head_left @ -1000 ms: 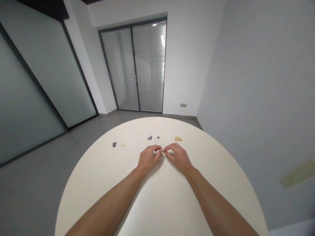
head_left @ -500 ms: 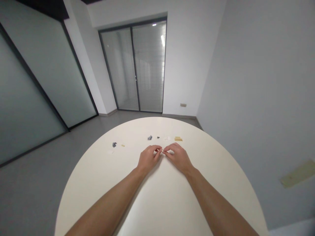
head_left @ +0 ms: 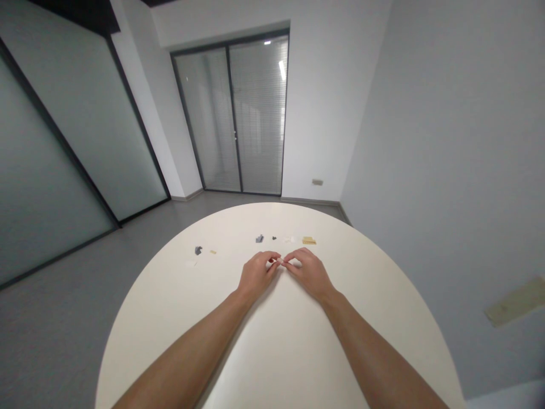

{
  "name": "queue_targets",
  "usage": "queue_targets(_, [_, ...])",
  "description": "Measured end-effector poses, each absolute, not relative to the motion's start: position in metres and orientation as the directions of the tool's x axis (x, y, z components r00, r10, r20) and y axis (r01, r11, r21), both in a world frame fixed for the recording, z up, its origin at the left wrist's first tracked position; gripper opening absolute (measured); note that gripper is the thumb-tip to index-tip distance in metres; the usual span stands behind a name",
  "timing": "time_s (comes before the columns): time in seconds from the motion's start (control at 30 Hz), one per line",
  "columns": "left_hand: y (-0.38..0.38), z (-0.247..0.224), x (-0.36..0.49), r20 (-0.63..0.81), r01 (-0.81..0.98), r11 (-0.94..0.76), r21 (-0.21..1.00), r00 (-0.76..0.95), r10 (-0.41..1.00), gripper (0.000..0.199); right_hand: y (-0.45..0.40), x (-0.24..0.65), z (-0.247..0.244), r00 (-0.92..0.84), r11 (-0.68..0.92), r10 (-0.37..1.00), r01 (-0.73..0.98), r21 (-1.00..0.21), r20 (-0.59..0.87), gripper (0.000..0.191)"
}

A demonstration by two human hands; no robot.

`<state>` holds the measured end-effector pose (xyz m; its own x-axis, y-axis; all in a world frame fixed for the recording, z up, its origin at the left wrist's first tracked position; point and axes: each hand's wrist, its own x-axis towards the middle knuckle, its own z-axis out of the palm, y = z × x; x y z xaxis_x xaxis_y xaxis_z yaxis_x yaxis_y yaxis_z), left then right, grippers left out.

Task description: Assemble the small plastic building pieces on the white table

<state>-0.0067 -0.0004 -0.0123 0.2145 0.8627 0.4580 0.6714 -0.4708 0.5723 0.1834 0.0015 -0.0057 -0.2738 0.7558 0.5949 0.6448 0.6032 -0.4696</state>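
Observation:
My left hand (head_left: 259,269) and my right hand (head_left: 307,271) meet fingertip to fingertip just above the round white table (head_left: 276,352). Both are closed in a pinch, thumb against forefinger. A tiny pale piece seems to show between the fingertips, too small to name. Just beyond the hands lie a folded grey piece (head_left: 259,238), a tiny dark piece (head_left: 274,238), some whitish scraps (head_left: 289,240) and a flat tan stack of strips (head_left: 309,240).
To the left on the table lie another dark grey piece (head_left: 198,250), a small tan strip (head_left: 213,251) and a faint white scrap (head_left: 193,263). Beyond the table's far edge are a glass door (head_left: 255,113) and a wall socket (head_left: 317,182). A grey wall (head_left: 447,142) stands at right.
The fingertips have shifted very slightly, and a little more of the pale piece shows between them. The arms and the pieces on the table stay where they were.

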Motion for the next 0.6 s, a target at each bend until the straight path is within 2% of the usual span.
queue_targets(0.4, [-0.0021, -0.0108, -0.0058, 0.448, 0.684, -0.465, 0.561, 0.222, 0.866, 0.02, 0.0005, 0.1826, -0.0046, -0.244, 0.575, 0.77, 0.664, -0.477, 0.59, 0.012])
queue_targets(0.6, [-0.0031, -0.0096, -0.0062, 0.453, 0.69, -0.471, 0.549, 0.228, 0.862, 0.019, 0.0001, 0.1828, -0.0041, -0.254, 0.581, 0.772, 0.654, -0.485, 0.583, 0.007])
